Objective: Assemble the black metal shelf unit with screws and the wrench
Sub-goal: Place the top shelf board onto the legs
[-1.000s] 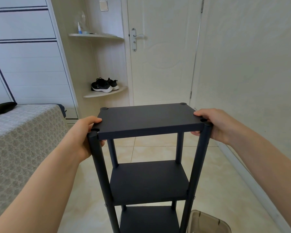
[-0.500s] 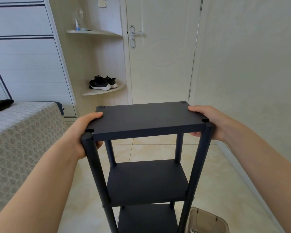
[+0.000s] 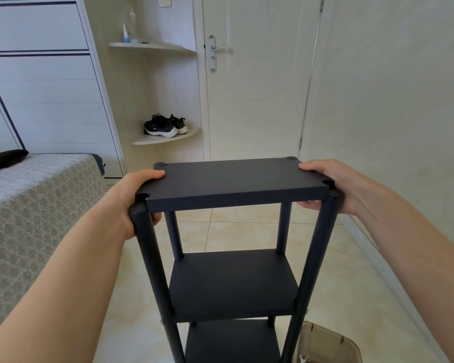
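Observation:
The black metal shelf unit (image 3: 233,183) stands upright on the tiled floor in front of me, with three boards on four round posts. My left hand (image 3: 134,197) grips the left edge of the top board, thumb on top and fingers curled underneath beside the near left post. My right hand (image 3: 333,184) grips the right edge the same way, close to the near right post. No screws or wrench are in either hand.
A translucent brown plastic bin (image 3: 325,347) with small white parts inside sits on the floor at the lower right. A bed with a patterned cover (image 3: 34,205) is on the left. A shut door (image 3: 257,79), corner shelves with black shoes (image 3: 164,125) and a wall (image 3: 393,100) lie ahead.
Both hands slid a little farther back along the side edges of the top board. The view shifted slightly and more of the brown bin shows.

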A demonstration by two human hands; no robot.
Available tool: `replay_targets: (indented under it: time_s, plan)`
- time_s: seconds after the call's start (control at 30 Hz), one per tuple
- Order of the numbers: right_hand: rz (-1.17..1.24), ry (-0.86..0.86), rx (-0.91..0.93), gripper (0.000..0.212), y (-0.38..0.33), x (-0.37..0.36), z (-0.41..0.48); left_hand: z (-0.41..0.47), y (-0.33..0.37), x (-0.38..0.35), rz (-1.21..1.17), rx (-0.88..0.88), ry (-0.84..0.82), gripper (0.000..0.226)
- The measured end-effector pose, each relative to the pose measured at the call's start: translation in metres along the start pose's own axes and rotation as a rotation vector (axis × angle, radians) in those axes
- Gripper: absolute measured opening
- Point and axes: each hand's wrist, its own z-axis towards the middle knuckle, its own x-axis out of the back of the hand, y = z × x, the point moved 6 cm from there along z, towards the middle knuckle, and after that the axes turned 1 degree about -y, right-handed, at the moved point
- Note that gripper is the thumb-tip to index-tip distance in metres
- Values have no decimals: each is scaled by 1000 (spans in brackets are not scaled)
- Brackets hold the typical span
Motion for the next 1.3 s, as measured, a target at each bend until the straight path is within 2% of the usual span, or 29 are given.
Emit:
replay_targets:
  time_s: [0.33,0.6,0.73,0.93,1.3]
  plan:
    - [-47,13,-8,20,3,-2,-2,2,-1,3,64,-16,-3,26]
    - [-35,16,49,18,6,-2,-2,6,-12,3,15,-19,-21,26]
    - [-46,14,37,18,9,-4,1,8,-31,5,3,31,-22,28]
    - [-106,-4,-5,22,19,-2,5,11,-27,4,-1,-5,-5,26]
    - [-73,-28,-28,25,26,3,5,9,-31,1,-42,-3,-1,24]
